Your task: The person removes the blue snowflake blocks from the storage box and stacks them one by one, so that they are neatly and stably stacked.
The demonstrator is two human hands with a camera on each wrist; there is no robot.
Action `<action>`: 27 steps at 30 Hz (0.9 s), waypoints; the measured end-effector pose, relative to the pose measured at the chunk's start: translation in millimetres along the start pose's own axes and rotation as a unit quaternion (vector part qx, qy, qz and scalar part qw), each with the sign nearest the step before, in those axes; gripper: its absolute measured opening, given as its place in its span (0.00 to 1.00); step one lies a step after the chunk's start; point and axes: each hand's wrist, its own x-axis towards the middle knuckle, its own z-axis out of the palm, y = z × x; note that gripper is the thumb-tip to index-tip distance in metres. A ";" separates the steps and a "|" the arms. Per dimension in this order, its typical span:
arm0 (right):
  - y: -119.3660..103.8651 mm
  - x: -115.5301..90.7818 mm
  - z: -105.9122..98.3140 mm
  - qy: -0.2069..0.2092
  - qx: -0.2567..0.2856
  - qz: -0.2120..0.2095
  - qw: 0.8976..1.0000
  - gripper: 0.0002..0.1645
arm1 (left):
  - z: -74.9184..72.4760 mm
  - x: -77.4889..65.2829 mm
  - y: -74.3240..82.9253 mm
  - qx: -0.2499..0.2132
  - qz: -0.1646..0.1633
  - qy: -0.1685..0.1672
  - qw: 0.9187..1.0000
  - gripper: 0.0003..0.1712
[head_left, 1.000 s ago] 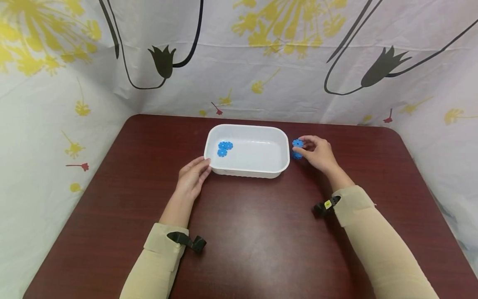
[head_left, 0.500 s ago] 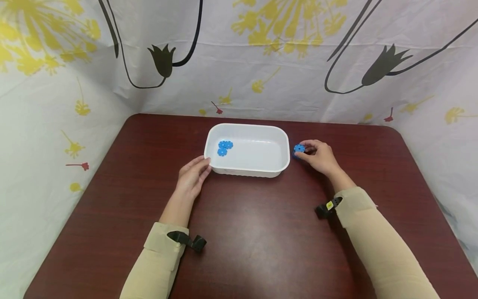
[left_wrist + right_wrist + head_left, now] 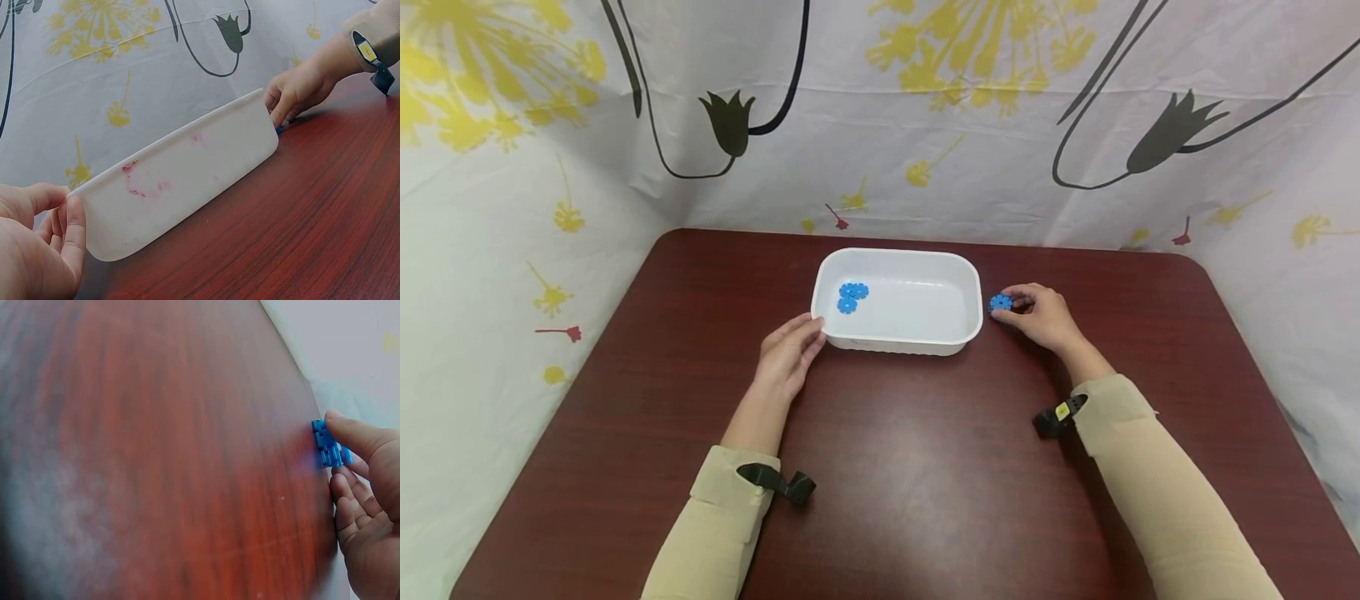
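Observation:
A white plastic tray (image 3: 917,343) stands on the table, and my left hand (image 3: 787,357) pinches its near left corner. In the left wrist view the thumb is at the tray's rim (image 3: 169,140) and the fingers lie against its wall. Several blue notched plastic discs (image 3: 847,306) lie inside the tray at the left. Just right of the tray, my right hand (image 3: 1043,317) pinches blue notched discs (image 3: 1000,303) between thumb and fingers, low near the tabletop. The right wrist view shows these blue discs (image 3: 326,442) bunched together; how many cannot be told.
The dark red-brown table (image 3: 895,467) has rounded far corners. A white cloth (image 3: 865,133) with yellow and grey flower prints hangs behind it and along both sides. Pink smudges (image 3: 130,167) mark the tray's outer wall.
The right hand's upper disc has moved down onto the lower one, so the two, seen apart before, now overlap. The left hand and tray have stayed in place.

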 end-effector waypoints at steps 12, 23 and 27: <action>0.2 -0.8 -0.9 -0.002 0.010 0.003 1.000 0.30 | 0.7 -0.5 0.5 0.009 -0.003 0.003 1.000 0.17; -21.1 7.9 -12.4 0.043 0.077 0.021 0.996 0.31 | 0.5 0.3 0.1 0.002 -0.001 0.004 1.000 0.17; -33.9 12.8 -12.5 0.063 0.097 0.007 0.993 0.30 | -0.3 1.2 0.4 0.006 -0.003 0.001 1.000 0.19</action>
